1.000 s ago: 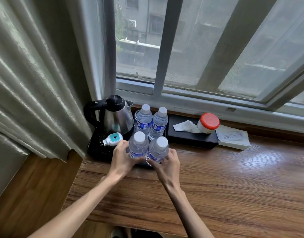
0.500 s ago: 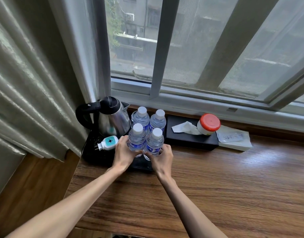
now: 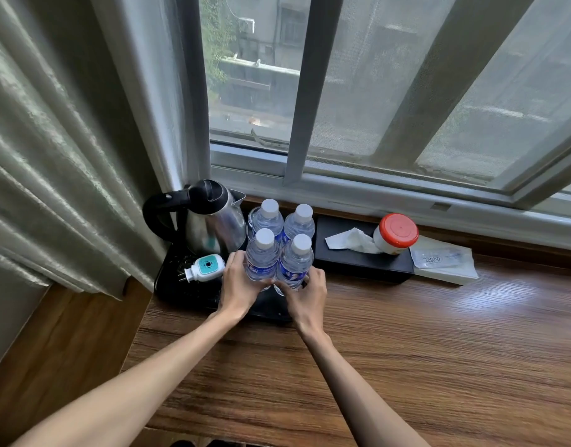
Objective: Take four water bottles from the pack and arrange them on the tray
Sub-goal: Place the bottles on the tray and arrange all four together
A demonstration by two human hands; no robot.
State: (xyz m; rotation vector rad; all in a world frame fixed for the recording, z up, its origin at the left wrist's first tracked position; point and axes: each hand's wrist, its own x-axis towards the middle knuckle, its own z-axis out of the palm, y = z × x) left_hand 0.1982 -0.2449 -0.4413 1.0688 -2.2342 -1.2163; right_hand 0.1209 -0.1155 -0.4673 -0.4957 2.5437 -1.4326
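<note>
Several clear water bottles with white caps and blue labels stand upright in a tight square on the black tray [image 3: 174, 295]. The back pair are the back left bottle [image 3: 267, 217] and the back right bottle [image 3: 300, 221]. My left hand [image 3: 237, 285] is wrapped round the front left bottle [image 3: 262, 258]. My right hand [image 3: 305, 298] grips the base of the front right bottle [image 3: 295, 262]. The two front bottles touch each other and stand close against the back pair. No pack is in view.
A steel kettle [image 3: 210, 225] with a black handle stands on the tray's back left, a white and teal plug [image 3: 204, 268] in front of it. To the right lie a black tissue box [image 3: 358, 259], a red-lidded jar [image 3: 395, 233] and a plastic packet [image 3: 442, 261]. Curtain hangs left.
Both hands have pushed the two front bottles back along the tray until they stand close against the back pair. The camera has drawn slightly nearer.
</note>
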